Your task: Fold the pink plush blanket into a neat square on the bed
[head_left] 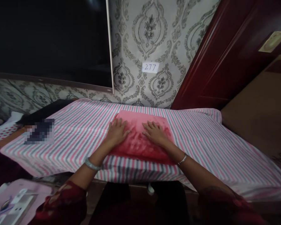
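A folded red and pink cloth (140, 147), soft and plush-looking, lies on the striped tablecloth (79, 125) in front of me. On its left part rests my left hand (117, 132), palm down with the fingers spread. My right hand (154, 132) lies flat on the right part of the same cloth, its fingers apart too. Neither hand grips anything. Part of the cloth is hidden under both hands.
Behind the table is a patterned wall with a paper label (150, 67) reading 277. A large dark television (49, 40) stands at left. To the right are a dark red door (215, 62) and a brown cardboard box (259, 109). A power strip (21, 206) lies lower left.
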Demonstrator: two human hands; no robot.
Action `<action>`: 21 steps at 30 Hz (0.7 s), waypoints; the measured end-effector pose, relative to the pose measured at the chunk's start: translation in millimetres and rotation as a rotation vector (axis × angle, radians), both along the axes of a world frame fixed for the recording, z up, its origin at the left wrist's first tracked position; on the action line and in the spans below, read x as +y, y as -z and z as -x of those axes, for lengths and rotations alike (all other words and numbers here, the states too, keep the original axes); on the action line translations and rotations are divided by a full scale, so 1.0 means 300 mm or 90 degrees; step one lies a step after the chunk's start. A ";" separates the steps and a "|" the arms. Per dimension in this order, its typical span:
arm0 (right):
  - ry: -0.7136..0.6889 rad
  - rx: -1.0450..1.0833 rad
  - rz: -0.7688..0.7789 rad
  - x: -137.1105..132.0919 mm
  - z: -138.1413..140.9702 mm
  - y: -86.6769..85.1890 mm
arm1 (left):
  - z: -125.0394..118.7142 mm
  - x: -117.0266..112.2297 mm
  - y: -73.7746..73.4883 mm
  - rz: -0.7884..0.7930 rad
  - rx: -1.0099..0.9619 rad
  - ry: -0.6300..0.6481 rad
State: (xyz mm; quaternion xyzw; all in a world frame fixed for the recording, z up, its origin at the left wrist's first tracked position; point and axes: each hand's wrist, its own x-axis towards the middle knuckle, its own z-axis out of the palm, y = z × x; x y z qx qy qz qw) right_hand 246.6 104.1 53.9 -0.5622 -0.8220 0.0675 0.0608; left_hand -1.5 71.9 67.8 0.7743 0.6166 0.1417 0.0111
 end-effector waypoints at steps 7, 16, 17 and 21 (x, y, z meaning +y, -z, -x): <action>0.041 -0.009 -0.097 -0.067 -0.014 0.102 | 0.039 0.027 0.153 0.034 0.022 -0.064; 0.038 0.283 -0.213 -0.022 -0.119 0.115 | 0.089 0.073 0.183 -0.030 -0.024 -0.014; 0.069 0.345 -0.257 -0.027 -0.156 0.119 | 0.096 0.079 0.186 -0.039 -0.044 -0.002; 0.278 0.541 -0.259 -0.091 -0.304 0.174 | 0.130 0.096 0.173 -0.040 -0.195 -0.060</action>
